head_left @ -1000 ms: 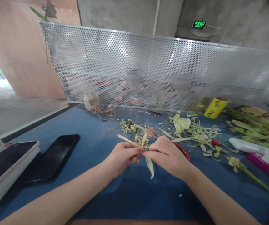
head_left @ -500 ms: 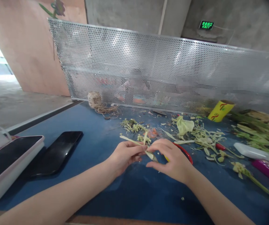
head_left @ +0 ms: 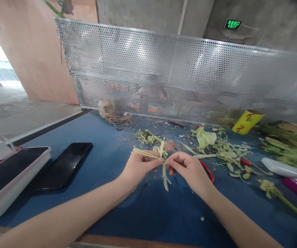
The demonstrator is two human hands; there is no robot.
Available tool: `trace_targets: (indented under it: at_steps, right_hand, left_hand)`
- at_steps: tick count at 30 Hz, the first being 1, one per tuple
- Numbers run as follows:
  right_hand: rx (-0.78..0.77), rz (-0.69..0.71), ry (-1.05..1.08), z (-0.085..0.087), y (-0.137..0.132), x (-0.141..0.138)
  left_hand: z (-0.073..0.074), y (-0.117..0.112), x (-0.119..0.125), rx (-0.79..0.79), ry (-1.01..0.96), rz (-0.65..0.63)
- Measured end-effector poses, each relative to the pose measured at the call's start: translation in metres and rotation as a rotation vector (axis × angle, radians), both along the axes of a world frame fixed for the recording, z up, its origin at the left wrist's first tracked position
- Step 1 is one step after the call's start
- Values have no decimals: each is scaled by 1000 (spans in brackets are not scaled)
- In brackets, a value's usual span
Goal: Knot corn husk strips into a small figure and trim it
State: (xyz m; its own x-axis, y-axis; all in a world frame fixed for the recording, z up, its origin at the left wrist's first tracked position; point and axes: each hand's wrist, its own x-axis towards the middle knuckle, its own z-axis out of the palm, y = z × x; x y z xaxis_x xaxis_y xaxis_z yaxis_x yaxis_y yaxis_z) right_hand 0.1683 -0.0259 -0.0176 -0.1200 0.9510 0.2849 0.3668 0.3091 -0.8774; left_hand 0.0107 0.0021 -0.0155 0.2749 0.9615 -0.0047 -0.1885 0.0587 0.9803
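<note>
Pale green plant strips [head_left: 166, 181], like husk or leaf, cross each other between my two hands above the blue table. My left hand [head_left: 137, 170] pinches them where they cross, with thumb and fingers closed. One strip points left over that hand, one stands upward, and split ends hang down. From the right, my right hand [head_left: 189, 168] meets the crossing with thumb and index fingertips pinched on a strip. Just behind the right hand shows a red curved loop [head_left: 208, 171], mostly hidden. Small green plant pieces [head_left: 147, 137] lie beyond my hands.
On the left lie a black phone [head_left: 65, 167] and a white-edged device [head_left: 13, 175]. Twine [head_left: 119, 120] rests at the back before a perforated metal screen [head_left: 138, 69]. Rightward are loose strips [head_left: 226, 151], a yellow roll [head_left: 248, 122], a stalk [head_left: 290, 203] and a white object [head_left: 277, 167].
My right hand has gone from spread thumb and fingers to a pinch at the crossing. The strip ends now hang downward below my hands. The view has shifted slightly.
</note>
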Motion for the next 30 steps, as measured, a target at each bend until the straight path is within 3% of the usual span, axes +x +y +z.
trace_targets:
  at_steps: [3,6,9,12,14,16,19,30]
  right_hand:
    - [-36,-24,43,-1,1,-1]
    - [92,-95,-87,-3,-1,1]
    - [318,-118,-290,-5,-3,5]
    - [659,-138,-490,-3,-3,9]
    - [893,-117,-641,0,-4,12]
    - [1034,-61,-763,5,-6,14]
    - [1055,-2,-811,8,-7,16]
    - [870,197,-666,2,-1,16]
  left_hand:
    - [-1,0,0,-50,-17,-1]
    - [-2,-1,0,-143,-83,-45]
    - [-3,-2,-1,-220,-146,-120]
    - [-2,-2,-2,-283,-165,-164]
    - [-1,-2,-3,-318,-174,-179]
    - [1,-2,-3,-341,-174,-179]
    - [2,-2,-3,-352,-159,-174]
    - [-3,-5,-2,-383,-139,-218]
